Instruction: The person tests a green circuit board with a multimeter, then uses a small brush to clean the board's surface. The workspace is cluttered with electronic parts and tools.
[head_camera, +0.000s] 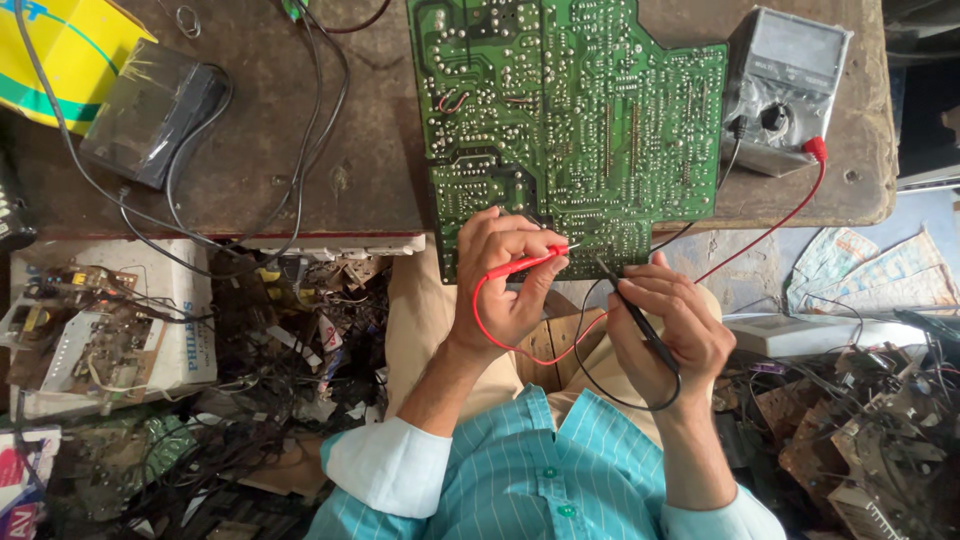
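Green circuit board (570, 120) lies solder-side up, overhanging the near edge of the surface (300, 150); left hand (505, 285) pinches the red probe (530, 264), right hand (672, 325) the black probe (632, 305), tips angled onto its nearest joints, leads trailing to the grey multimeter (785, 85).

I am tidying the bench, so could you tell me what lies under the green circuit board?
The green circuit board lies on the brown wooden table, its near edge overhanging the person's lap. Anything between board and tabletop is covered, as are the board's components.
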